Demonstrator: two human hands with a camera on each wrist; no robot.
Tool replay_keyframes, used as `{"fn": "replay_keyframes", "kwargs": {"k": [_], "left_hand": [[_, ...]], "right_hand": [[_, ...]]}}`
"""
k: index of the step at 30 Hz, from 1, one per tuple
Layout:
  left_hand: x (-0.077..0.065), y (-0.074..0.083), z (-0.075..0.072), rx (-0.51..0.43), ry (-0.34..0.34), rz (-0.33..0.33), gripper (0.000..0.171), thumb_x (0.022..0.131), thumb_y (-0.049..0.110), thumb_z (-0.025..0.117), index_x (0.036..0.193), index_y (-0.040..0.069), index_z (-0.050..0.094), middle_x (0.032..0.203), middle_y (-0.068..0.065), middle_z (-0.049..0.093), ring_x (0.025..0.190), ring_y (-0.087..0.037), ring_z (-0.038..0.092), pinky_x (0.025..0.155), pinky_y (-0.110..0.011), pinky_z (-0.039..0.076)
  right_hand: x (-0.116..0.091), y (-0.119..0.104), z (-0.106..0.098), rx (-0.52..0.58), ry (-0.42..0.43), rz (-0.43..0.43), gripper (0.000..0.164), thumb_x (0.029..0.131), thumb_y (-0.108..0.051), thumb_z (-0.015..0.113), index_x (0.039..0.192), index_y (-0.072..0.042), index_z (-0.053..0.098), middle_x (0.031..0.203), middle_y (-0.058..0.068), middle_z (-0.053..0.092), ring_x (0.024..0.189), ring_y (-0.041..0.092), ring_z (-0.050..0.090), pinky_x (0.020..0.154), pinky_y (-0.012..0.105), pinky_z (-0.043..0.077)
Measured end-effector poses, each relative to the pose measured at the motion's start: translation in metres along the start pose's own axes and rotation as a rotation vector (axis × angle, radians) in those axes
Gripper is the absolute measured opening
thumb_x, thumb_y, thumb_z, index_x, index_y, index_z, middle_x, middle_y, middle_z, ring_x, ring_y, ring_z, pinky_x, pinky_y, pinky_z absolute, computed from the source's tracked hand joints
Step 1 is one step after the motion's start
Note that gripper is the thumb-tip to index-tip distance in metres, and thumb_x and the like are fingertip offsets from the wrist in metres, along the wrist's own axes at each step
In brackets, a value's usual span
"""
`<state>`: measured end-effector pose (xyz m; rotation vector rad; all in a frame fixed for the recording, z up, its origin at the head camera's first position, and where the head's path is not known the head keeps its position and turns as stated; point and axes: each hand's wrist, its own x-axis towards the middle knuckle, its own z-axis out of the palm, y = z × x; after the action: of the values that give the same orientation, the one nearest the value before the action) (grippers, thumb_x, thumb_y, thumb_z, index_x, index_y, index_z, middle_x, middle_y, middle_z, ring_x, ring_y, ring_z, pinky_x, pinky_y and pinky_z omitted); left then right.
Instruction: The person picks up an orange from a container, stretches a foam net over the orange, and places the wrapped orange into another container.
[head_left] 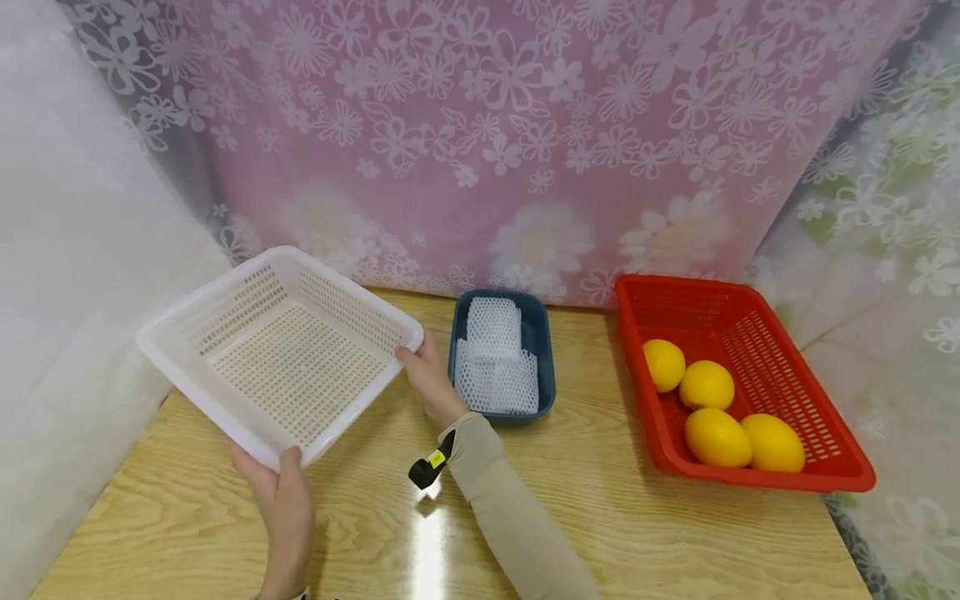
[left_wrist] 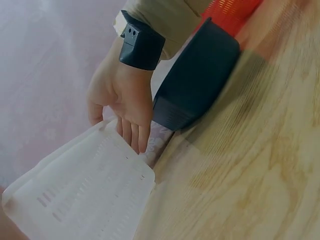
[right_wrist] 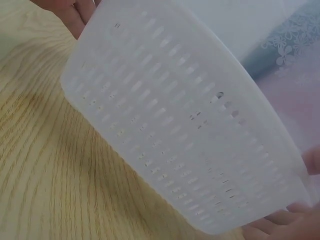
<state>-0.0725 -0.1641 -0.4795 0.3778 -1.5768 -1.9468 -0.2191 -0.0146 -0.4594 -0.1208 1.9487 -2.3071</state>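
Both hands hold a white plastic basket (head_left: 300,367) with slotted walls, tilted at the left of the table. My left hand (head_left: 283,508) grips its near corner, thumb over the rim and fingers underneath. At the right corner, my right hand (head_left: 431,379) pinches the rim with its thumb on top. In the left wrist view, the right hand (left_wrist: 125,95) has its fingers under the edge of the white basket (left_wrist: 95,185). The right wrist view shows the slotted side of the basket (right_wrist: 160,115) close up, with the left hand's fingers (right_wrist: 75,17) at the upper left.
Next to the right hand is a dark blue tray (head_left: 544,367) holding white foam net sleeves (head_left: 495,329). A red basket (head_left: 817,375) at the right holds several yellow fruits (head_left: 707,385). A flowered curtain (head_left: 517,167) hangs behind the wooden table (head_left: 600,483).
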Motion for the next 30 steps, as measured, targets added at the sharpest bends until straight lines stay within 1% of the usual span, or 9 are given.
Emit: {"fn": "replay_keyframes", "kwargs": {"k": [6,10,14,18,20,23,25,28,30], "left_hand": [[0.000,0.005,-0.003,0.027,0.008,-0.044,0.082,0.088,-0.015,0.035,0.157,0.018,0.007,0.153,-0.011,0.026,0.143,-0.030,0.026,0.118,-0.032,0.020],[0.002,0.010,-0.006,0.029,0.001,-0.085,0.081,0.087,-0.014,0.032,0.158,0.016,0.007,0.156,-0.014,0.021,0.147,-0.029,0.020,0.119,-0.032,0.016],[0.006,0.015,-0.013,0.038,-0.008,-0.115,0.080,0.086,-0.014,0.030,0.158,0.014,0.008,0.158,-0.016,0.020,0.148,-0.030,0.018,0.119,-0.033,0.017],[0.014,0.019,-0.025,0.062,-0.018,-0.157,0.076,0.086,-0.015,0.029,0.157,0.010,0.015,0.158,-0.018,0.023,0.147,-0.030,0.021,0.117,-0.034,0.022],[0.019,0.021,-0.031,0.046,-0.022,-0.180,0.075,0.086,-0.015,0.028,0.157,0.008,0.017,0.158,-0.018,0.024,0.147,-0.029,0.022,0.117,-0.033,0.022],[0.029,0.024,-0.041,-0.029,-0.027,-0.205,0.075,0.085,-0.017,0.025,0.157,0.004,0.017,0.160,-0.018,0.022,0.147,-0.027,0.021,0.117,-0.032,0.023],[0.037,0.025,-0.048,-0.088,-0.003,-0.226,0.073,0.085,-0.018,0.023,0.156,0.001,0.020,0.159,-0.018,0.024,0.147,-0.026,0.023,0.113,-0.028,0.030],[0.051,0.028,-0.060,-0.149,0.071,-0.259,0.070,0.085,-0.020,0.022,0.152,-0.001,0.032,0.155,-0.017,0.033,0.143,-0.026,0.031,0.097,-0.019,0.044],[0.061,0.029,-0.069,-0.209,0.133,-0.290,0.069,0.086,-0.020,0.024,0.149,0.001,0.040,0.153,-0.014,0.037,0.140,-0.024,0.037,0.084,-0.016,0.050]], "right_hand": [[-0.004,0.001,-0.002,-0.010,-0.009,0.012,0.041,0.098,0.002,0.048,0.138,0.003,0.038,0.140,0.023,0.049,0.131,0.038,0.046,0.110,0.043,0.036],[-0.008,0.004,-0.002,-0.016,0.012,-0.004,0.044,0.095,0.001,0.050,0.137,0.000,0.039,0.137,0.023,0.050,0.128,0.038,0.049,0.104,0.040,0.040],[-0.016,0.009,-0.002,0.008,0.037,0.000,0.043,0.090,0.001,0.052,0.132,-0.002,0.042,0.134,0.021,0.052,0.125,0.036,0.050,0.098,0.036,0.041],[-0.029,0.009,-0.002,0.035,0.047,0.040,0.049,0.084,0.002,0.054,0.132,-0.003,0.044,0.136,0.016,0.053,0.127,0.033,0.050,0.098,0.036,0.040],[-0.036,0.007,-0.003,0.052,0.041,0.077,0.054,0.081,0.001,0.056,0.134,-0.003,0.046,0.137,0.014,0.053,0.127,0.032,0.049,0.100,0.037,0.039],[-0.047,0.005,-0.003,0.080,0.001,0.130,0.058,0.081,0.000,0.057,0.139,-0.003,0.047,0.139,0.015,0.051,0.129,0.032,0.046,0.105,0.039,0.033],[-0.053,0.005,-0.003,0.085,-0.031,0.156,0.059,0.082,-0.002,0.057,0.140,-0.001,0.048,0.139,0.017,0.051,0.129,0.033,0.045,0.107,0.040,0.031],[-0.063,0.006,0.001,0.092,-0.083,0.173,0.055,0.085,-0.001,0.056,0.140,0.004,0.049,0.137,0.022,0.054,0.130,0.035,0.045,0.108,0.041,0.030],[-0.071,0.006,0.005,0.094,-0.119,0.182,0.052,0.089,-0.002,0.054,0.140,0.006,0.048,0.136,0.022,0.055,0.131,0.036,0.046,0.108,0.041,0.032]]}}
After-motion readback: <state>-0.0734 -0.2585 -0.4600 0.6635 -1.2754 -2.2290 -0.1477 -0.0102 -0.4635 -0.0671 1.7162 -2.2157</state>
